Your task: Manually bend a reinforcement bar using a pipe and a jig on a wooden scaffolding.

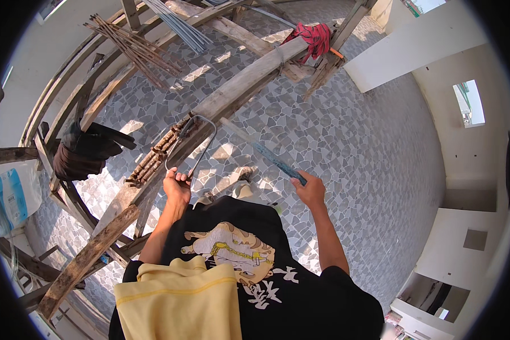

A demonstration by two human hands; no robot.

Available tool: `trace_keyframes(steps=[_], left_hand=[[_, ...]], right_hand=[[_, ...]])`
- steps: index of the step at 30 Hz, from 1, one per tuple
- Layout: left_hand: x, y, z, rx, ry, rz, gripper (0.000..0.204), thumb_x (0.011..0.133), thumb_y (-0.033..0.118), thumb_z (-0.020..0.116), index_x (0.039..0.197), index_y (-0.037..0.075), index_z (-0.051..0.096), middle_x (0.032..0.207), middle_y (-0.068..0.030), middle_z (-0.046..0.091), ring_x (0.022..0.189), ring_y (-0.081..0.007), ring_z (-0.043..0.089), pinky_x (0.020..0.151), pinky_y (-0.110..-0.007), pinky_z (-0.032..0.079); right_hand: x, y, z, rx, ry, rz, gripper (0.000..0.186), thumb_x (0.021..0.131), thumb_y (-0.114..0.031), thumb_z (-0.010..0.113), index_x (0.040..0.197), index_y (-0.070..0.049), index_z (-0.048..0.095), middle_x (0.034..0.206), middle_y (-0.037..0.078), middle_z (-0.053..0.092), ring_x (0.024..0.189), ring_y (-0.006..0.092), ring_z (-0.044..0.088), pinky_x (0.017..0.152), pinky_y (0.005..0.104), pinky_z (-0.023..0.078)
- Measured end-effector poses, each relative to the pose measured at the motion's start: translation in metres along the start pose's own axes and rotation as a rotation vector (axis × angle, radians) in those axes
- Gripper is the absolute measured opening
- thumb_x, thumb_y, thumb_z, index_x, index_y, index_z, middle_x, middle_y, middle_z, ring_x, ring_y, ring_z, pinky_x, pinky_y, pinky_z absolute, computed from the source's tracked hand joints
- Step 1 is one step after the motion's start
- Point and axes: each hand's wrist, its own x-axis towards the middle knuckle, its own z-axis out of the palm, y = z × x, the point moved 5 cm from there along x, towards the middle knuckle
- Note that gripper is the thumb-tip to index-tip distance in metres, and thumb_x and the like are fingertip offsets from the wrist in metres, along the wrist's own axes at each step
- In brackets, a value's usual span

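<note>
My left hand [177,190] grips a bent grey metal rod loop [212,133] with its fingers curled. The loop's upper part lies over short rusty metal pieces [156,156] lined along a wooden beam [238,90]. My right hand [310,191] is closed on a long straight bar [271,157], speckled blue toward the hand and paler at the far end, which points up-left toward the beam. My black printed shirt [323,300] and a yellow cloth [175,300] fill the lower middle, and my shoes show between my hands.
Rusty rods [133,48] and grey rods [181,28] rest on timbers at the back left. Red straps [314,39] hang on the beam's far end. Dark cloth [82,164] and a plastic package [8,201] are at left. Mosaic tiled floor [368,158] lies below; white walls stand right.
</note>
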Motion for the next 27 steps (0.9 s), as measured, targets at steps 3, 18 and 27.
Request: trace_keyframes(steps=[3, 18, 27], left_hand=[[-0.007, 0.001, 0.005, -0.022, -0.017, -0.005, 0.006, 0.091, 0.011, 0.044, 0.094, 0.01, 0.048, 0.06, 0.0003, 0.037, 0.053, -0.0149, 0.04, 0.072, -0.039, 0.05], [-0.006, 0.006, 0.007, -0.003, -0.07, -0.08, 0.005, 0.09, 0.01, 0.043, 0.091, 0.01, 0.048, 0.058, -0.0013, 0.037, 0.053, -0.0166, 0.04, 0.078, -0.043, 0.052], [-0.012, 0.006, 0.014, -0.018, -0.014, -0.078, 0.009, 0.089, 0.008, 0.039, 0.087, 0.009, 0.047, 0.058, -0.0018, 0.035, 0.05, -0.0169, 0.038, 0.078, -0.047, 0.054]], right_hand=[[0.007, -0.008, 0.0, -0.036, -0.008, -0.043, 0.034, 0.079, -0.036, 0.072, 0.107, -0.017, 0.07, 0.086, 0.016, 0.069, 0.084, 0.0374, 0.066, 0.07, 0.0446, 0.051], [0.002, -0.045, 0.002, -0.025, -0.137, -0.038, 0.033, 0.08, -0.038, 0.071, 0.106, -0.018, 0.071, 0.077, 0.013, 0.068, 0.078, 0.0343, 0.066, 0.069, 0.0421, 0.05], [-0.016, -0.033, -0.008, -0.038, -0.074, 0.004, 0.032, 0.08, -0.037, 0.071, 0.106, -0.017, 0.072, 0.082, 0.013, 0.07, 0.082, 0.0336, 0.067, 0.072, 0.041, 0.05]])
